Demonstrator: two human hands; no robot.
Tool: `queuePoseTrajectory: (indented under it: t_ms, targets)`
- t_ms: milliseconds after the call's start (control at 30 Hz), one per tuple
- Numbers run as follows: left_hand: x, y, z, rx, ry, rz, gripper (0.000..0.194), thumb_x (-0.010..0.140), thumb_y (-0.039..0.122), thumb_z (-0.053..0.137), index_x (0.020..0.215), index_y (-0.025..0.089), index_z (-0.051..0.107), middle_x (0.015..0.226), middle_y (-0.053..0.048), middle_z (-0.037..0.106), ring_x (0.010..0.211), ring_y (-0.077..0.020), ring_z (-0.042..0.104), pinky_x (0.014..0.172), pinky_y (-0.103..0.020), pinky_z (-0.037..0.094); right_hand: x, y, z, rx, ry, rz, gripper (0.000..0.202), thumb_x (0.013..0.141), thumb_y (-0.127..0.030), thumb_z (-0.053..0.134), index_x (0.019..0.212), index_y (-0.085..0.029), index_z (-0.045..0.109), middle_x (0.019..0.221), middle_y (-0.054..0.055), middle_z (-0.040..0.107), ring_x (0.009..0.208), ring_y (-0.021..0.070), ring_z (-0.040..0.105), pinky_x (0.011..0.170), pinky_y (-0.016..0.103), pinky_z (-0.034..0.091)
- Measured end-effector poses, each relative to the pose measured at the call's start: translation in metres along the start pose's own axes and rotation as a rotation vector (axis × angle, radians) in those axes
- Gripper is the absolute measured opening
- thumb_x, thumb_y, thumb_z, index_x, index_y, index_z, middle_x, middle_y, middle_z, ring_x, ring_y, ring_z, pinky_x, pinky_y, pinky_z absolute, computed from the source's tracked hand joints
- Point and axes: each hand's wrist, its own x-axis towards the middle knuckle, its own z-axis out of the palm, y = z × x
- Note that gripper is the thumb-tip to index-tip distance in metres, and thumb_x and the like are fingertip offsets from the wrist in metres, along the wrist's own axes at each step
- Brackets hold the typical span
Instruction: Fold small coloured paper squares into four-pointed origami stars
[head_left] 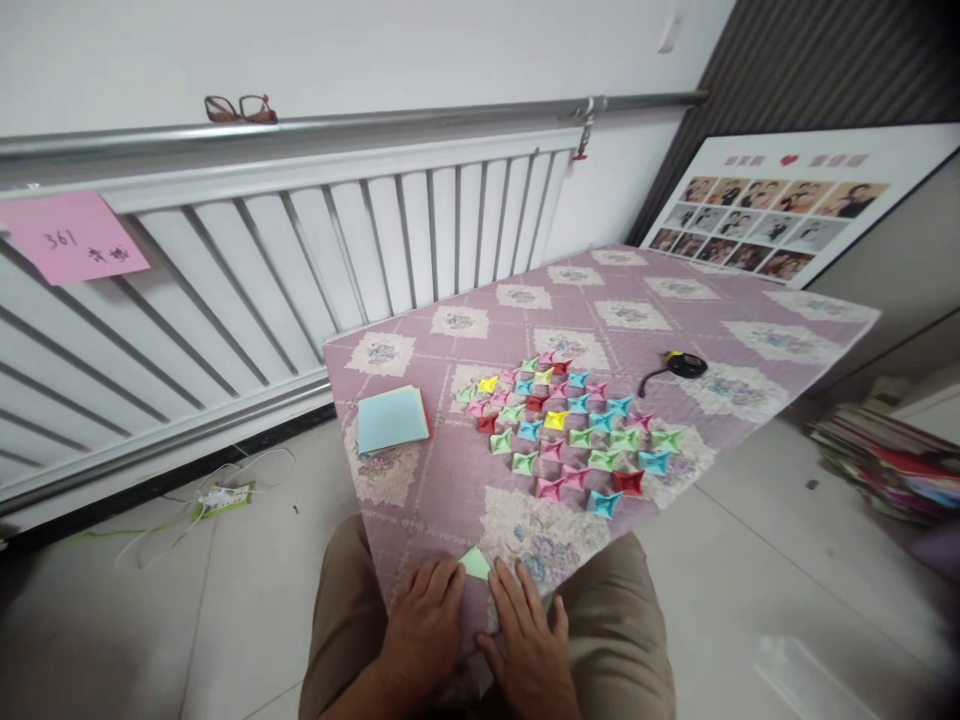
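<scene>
A small piece of light green folded paper lies on the cloth near the table's front corner. My left hand rests flat at its left side, fingertips touching the edge, fingers laid side by side. On the other side, my right hand lies flat with its fingers stretched out and its fingertips at the paper's right corner. Beyond the hands, several small folded paper shapes in pink, green, blue, red and yellow stand in rows. To the left sits a stack of square paper, light blue on top.
A patterned pink tablecloth covers the table. A black and yellow tape measure lies at the right. Behind the table are a white radiator and a framed photo board. A power strip with cables is on the floor at left.
</scene>
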Motion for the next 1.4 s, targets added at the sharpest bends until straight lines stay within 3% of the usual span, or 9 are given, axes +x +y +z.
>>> queuePoseTrajectory:
  t_ms: [233,433,600,733,833,1067,1400]
  targets:
    - [-0.007,0.001,0.007,0.008,0.106,-0.110,0.041,0.084,0.023,0.046,0.123,0.016,0.056,0.122,-0.009,0.059,0.112,-0.0261,0.048,0.096,-0.043,0.033,-0.001,-0.005,-0.008,-0.017,0.039,0.018,0.055,0.083,-0.029,0.049,0.137,-0.030,0.040,0.147,0.001,0.036,0.135,0.0317,0.029,0.100,0.063,0.023]
    - [-0.008,0.000,0.004,-0.002,0.058,-0.130,0.045,0.083,0.029,0.049,0.127,0.017,0.052,0.127,-0.010,0.055,0.115,-0.0271,0.047,0.097,-0.043,0.034,-0.002,-0.005,-0.007,0.021,0.153,-0.016,0.048,0.085,-0.034,0.050,0.133,-0.027,0.045,0.143,0.005,0.043,0.131,0.0318,0.034,0.099,0.062,0.021]
    - [-0.007,0.003,-0.006,-0.010,0.014,-0.137,0.047,0.082,0.023,0.047,0.128,0.016,0.051,0.127,-0.010,0.055,0.116,-0.0265,0.046,0.100,-0.042,0.032,0.014,-0.004,-0.032,0.108,0.240,-0.036,0.026,0.089,-0.034,0.049,0.112,-0.030,0.061,0.123,0.005,0.061,0.117,0.0276,0.048,0.101,0.058,0.017]
    - [-0.006,0.007,-0.011,-0.020,0.002,-0.175,0.049,0.080,0.018,0.046,0.128,0.019,0.051,0.127,-0.007,0.054,0.117,-0.0252,0.044,0.102,-0.042,0.032,0.036,-0.003,-0.058,0.124,0.190,-0.018,0.015,0.088,-0.029,0.052,0.088,-0.026,0.067,0.100,0.004,0.066,0.099,0.0242,0.055,0.101,0.054,0.018]
    - [-0.006,0.009,-0.010,-0.011,0.015,-0.193,0.048,0.080,0.017,0.046,0.127,0.021,0.052,0.127,-0.006,0.055,0.118,-0.0244,0.044,0.103,-0.042,0.031,0.051,0.000,-0.068,0.102,0.112,-0.075,0.013,0.086,-0.026,0.054,0.083,-0.023,0.066,0.093,0.005,0.066,0.095,0.0243,0.054,0.098,0.048,0.024]
    - [-0.004,0.009,-0.010,-0.002,0.010,-0.206,0.047,0.079,0.015,0.046,0.125,0.023,0.054,0.126,-0.006,0.055,0.117,-0.0242,0.045,0.102,-0.041,0.033,0.069,0.004,-0.065,0.186,0.030,-0.206,0.016,0.079,-0.012,0.054,0.087,-0.020,0.065,0.094,0.005,0.064,0.091,0.0188,0.056,0.079,0.027,0.037]
    - [-0.006,-0.003,0.016,0.035,0.133,-0.141,0.049,0.074,0.015,0.050,0.121,0.024,0.057,0.121,-0.005,0.060,0.113,-0.0246,0.049,0.098,-0.040,0.035,0.071,0.005,-0.067,0.230,-0.057,-0.213,0.017,0.073,-0.016,0.062,0.089,-0.021,0.065,0.099,0.006,0.064,0.095,0.0217,0.057,0.082,0.030,0.038]
